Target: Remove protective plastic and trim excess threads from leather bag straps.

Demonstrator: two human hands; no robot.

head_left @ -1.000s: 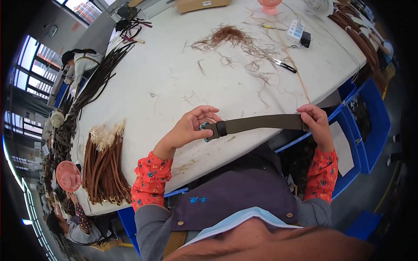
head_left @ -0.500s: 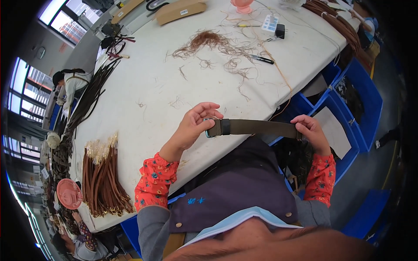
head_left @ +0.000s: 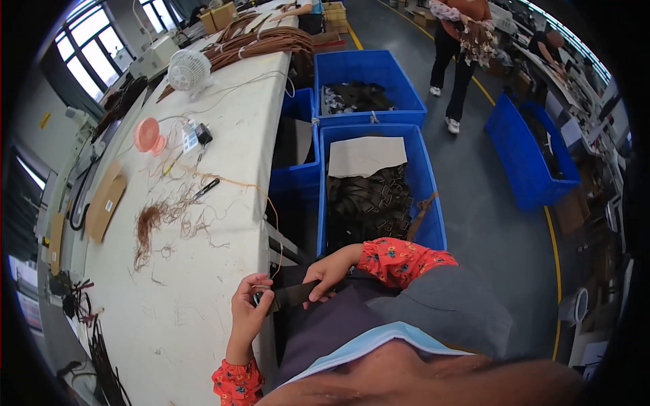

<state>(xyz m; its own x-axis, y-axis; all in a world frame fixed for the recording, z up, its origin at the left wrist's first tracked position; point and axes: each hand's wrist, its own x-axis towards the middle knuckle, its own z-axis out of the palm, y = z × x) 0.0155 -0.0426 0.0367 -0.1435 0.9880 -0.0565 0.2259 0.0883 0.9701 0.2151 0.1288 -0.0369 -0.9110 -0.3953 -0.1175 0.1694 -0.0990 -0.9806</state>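
Note:
A dark olive webbing belt (head_left: 295, 295) with a metal buckle spans the short gap between my hands, at the near edge of the white table. My left hand (head_left: 248, 304) pinches its buckle end; the fingers partly cover the buckle. Closed around the strap a little further right is my right hand (head_left: 332, 272), which hides the rest of the belt. Just beyond my right forearm stands a blue bin (head_left: 435, 203) holding many dark belts with buckles (head_left: 369, 206) and a piece of pale cardboard (head_left: 367, 155).
On the white table (head_left: 203, 298) lie brown thread scraps (head_left: 150, 220), a black thread cutter (head_left: 206, 188), a pink fan (head_left: 147, 137), a white fan (head_left: 189, 70) and brown strap bundles (head_left: 254, 44). More blue bins (head_left: 369, 61) stand beyond. A person (head_left: 460, 47) walks in the aisle.
My view and body have turned right, toward the blue bins. My hands have come closer together, with the right hand now gripping the belt near its buckle end.

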